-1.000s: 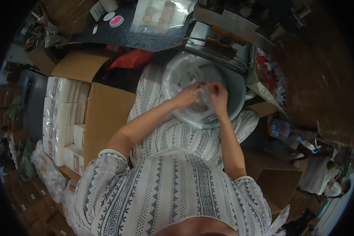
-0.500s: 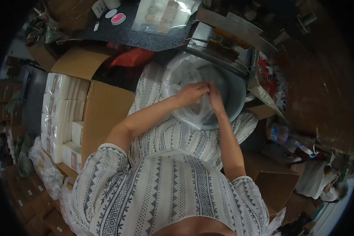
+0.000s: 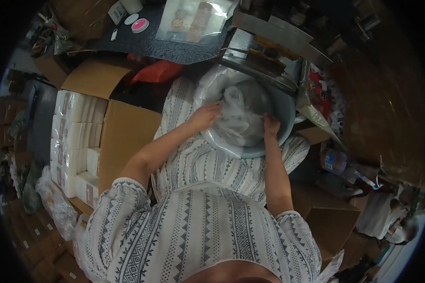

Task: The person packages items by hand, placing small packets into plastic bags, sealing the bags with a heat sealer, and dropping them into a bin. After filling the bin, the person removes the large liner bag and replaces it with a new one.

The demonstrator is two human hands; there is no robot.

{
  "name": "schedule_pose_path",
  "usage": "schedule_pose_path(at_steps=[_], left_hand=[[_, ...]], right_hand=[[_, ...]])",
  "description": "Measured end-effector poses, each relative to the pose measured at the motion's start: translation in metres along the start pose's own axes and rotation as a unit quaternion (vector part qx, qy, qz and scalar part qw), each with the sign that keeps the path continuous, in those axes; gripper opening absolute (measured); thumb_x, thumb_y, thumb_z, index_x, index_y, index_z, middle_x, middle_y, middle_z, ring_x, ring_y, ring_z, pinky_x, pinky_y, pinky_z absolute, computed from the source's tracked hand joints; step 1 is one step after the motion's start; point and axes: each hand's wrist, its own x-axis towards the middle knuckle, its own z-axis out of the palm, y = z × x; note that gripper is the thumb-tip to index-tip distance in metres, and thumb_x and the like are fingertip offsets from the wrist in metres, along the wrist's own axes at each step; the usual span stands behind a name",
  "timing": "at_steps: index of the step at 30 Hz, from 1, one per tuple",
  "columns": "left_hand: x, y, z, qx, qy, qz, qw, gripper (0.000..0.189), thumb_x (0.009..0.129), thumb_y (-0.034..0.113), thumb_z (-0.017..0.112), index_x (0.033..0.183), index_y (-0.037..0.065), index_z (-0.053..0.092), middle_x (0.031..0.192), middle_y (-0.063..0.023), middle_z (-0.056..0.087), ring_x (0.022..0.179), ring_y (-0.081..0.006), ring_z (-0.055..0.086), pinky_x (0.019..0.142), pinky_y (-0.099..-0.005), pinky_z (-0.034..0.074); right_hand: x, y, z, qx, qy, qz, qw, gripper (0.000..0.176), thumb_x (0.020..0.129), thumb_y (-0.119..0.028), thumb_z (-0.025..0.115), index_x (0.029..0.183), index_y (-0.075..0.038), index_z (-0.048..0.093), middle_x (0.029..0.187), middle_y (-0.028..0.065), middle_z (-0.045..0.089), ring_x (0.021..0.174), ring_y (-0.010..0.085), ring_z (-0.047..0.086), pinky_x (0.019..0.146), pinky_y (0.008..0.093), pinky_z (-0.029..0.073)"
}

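Both hands now stand apart on the thin plastic bag that lies in the grey-blue basin, and this is the main change. One second earlier they are close together over the middle of the basin, with the fingertips pinching one small spot of the film. Half a second earlier they almost touch each other. Now the left hand is at the left edge of the bag, near the rim of the basin, and its grip is closed on a fold of the plastic. The right hand is low at the right side, just inside the rim, and its fingers are curled down into the film, so its grip seems closed on the bag too, though the fingertips are partly hidden. Between the two hands the film is pulled wider and stands up in a loose, crumpled hump. My judgement is that the bag is being spread across the basin and not gathered. The basin itself rests on the lap of the person and keeps its place. Beside the left arm stands an open cardboard box with white packs in rows, and a bottle lies to the right, well apart from the hands.
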Motion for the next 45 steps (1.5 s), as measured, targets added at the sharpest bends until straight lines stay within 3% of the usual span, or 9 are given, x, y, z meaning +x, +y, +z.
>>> schedule_pose_path(at_steps=[4,7,10,17,23,25,28,34,45], left_hand=[[0.034,0.027,-0.005,-0.504,-0.020,-0.406,0.762,0.019,0.085,0.008,0.054,0.097,-0.003,0.063,0.096,-0.0137,0.061,0.100,-0.0219,0.057,0.086,-0.0331,0.044],[0.060,0.027,0.028,-0.635,0.026,-0.399,0.661,0.019,0.087,0.013,0.053,0.089,-0.004,0.061,0.088,-0.0108,0.059,0.094,-0.0201,0.055,0.081,-0.0327,0.043],[0.068,0.059,0.032,-0.306,0.007,-0.126,0.944,0.018,0.086,0.014,0.056,0.089,-0.003,0.061,0.082,-0.0123,0.062,0.084,-0.0257,0.059,0.071,-0.0386,0.044],[0.064,0.044,0.051,-0.246,-0.093,-0.202,0.944,0.015,0.085,0.010,0.057,0.094,-0.002,0.059,0.082,-0.0137,0.060,0.077,-0.0281,0.061,0.071,-0.0366,0.047],[0.057,0.017,0.076,-0.709,0.101,-0.409,0.565,0.006,0.083,0.005,0.055,0.087,0.002,0.059,0.081,-0.0089,0.060,0.077,-0.0193,0.060,0.068,-0.0336,0.048],[0.066,0.037,0.060,-0.374,-0.005,-0.376,0.848,0.010,0.078,0.001,0.057,0.088,0.003,0.058,0.082,-0.0098,0.059,0.078,-0.0214,0.061,0.065,-0.0343,0.049],[0.073,0.053,0.040,-0.077,-0.081,-0.065,0.992,0.016,0.073,0.001,0.060,0.088,0.007,0.056,0.083,-0.0112,0.058,0.080,-0.0270,0.061,0.064,-0.0372,0.048],[0.069,0.051,0.042,-0.075,0.186,-0.148,0.968,0.004,0.076,0.010,0.059,0.079,0.007,0.058,0.089,-0.0089,0.058,0.078,-0.0303,0.060,0.067,-0.0385,0.050],[0.008,0.067,0.029,-0.066,-0.014,-0.214,0.975,0.014,0.079,0.017,0.064,0.083,0.004,0.061,0.089,-0.0132,0.058,0.083,-0.0344,0.059,0.071,-0.0417,0.048]], right_hand=[[-0.010,-0.019,0.004,-0.058,-0.002,-0.017,0.998,0.025,0.083,-0.027,0.067,0.081,-0.002,0.069,0.069,0.0110,0.067,0.062,0.0224,0.064,0.062,0.0320,0.048],[-0.038,-0.098,-0.010,0.016,-0.033,-0.126,0.991,0.024,0.085,-0.025,0.064,0.081,-0.001,0.069,0.068,0.0101,0.067,0.062,0.0222,0.064,0.062,0.0322,0.048],[-0.054,-0.120,-0.007,-0.028,-0.130,-0.206,0.969,0.024,0.087,-0.021,0.062,0.082,0.002,0.067,0.065,0.0078,0.066,0.060,0.0161,0.061,0.063,0.0296,0.047],[-0.025,-0.081,0.010,0.072,-0.240,-0.048,0.967,0.023,0.087,-0.019,0.061,0.086,0.004,0.066,0.074,0.0085,0.068,0.069,0.0131,0.062,0.066,0.0279,0.048],[-0.049,-0.084,0.021,-0.030,-0.123,-0.178,0.976,0.025,0.089,-0.022,0.059,0.085,0.001,0.067,0.077,0.0076,0.067,0.072,0.0139,0.060,0.065,0.0286,0.047],[-0.044,-0.089,0.008,0.041,-0.160,-0.138,0.977,0.029,0.092,-0.027,0.056,0.089,0.000,0.066,0.075,0.0041,0.064,0.068,0.0121,0.055,0.063,0.0281,0.044],[-0.038,-0.094,0.014,0.227,-0.226,0.016,0.947,0.031,0.095,-0.031,0.052,0.093,-0.002,0.064,0.076,-0.0005,0.058,0.067,0.0090,0.047,0.061,0.0257,0.038],[-0.019,-0.081,0.023,0.244,-0.338,0.038,0.908,0.028,0.095,-0.031,0.051,0.091,-0.006,0.063,0.076,-0.0037,0.053,0.068,0.0071,0.043,0.061,0.0238,0.034],[-0.004,-0.034,0.022,-0.235,-0.049,-0.234,0.942,0.030,0.089,-0.030,0.058,0.084,-0.002,0.069,0.069,0.0127,0.065,0.063,0.0209,0.063,0.061,0.0315,0.047]])
